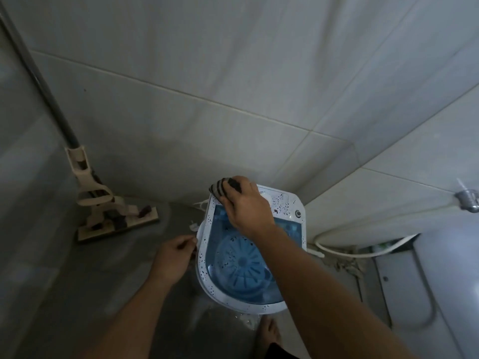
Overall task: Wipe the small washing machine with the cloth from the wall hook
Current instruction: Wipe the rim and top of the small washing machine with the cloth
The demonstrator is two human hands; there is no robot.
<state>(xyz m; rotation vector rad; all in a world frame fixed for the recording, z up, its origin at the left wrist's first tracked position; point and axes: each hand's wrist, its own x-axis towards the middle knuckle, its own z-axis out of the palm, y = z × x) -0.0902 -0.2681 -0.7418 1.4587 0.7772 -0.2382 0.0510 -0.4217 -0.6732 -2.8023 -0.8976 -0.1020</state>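
Beige plastic squeeze mop (103, 203) leaning in tiled corner; white flexible hose (363, 251) along floor; chrome wall tap (467, 199).

Both forearms are bare, with no sleeves, watch or rings showing on the left hand (173, 257) or the right hand (246, 207). A bare foot (268, 332) shows below, beside a dark garment edge (280, 351).

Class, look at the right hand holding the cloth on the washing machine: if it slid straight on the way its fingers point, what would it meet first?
Probably the tiled wall: the right hand presses the striped cloth at the washing machine's far corner, fingers aimed wallward. Depth is unclear.
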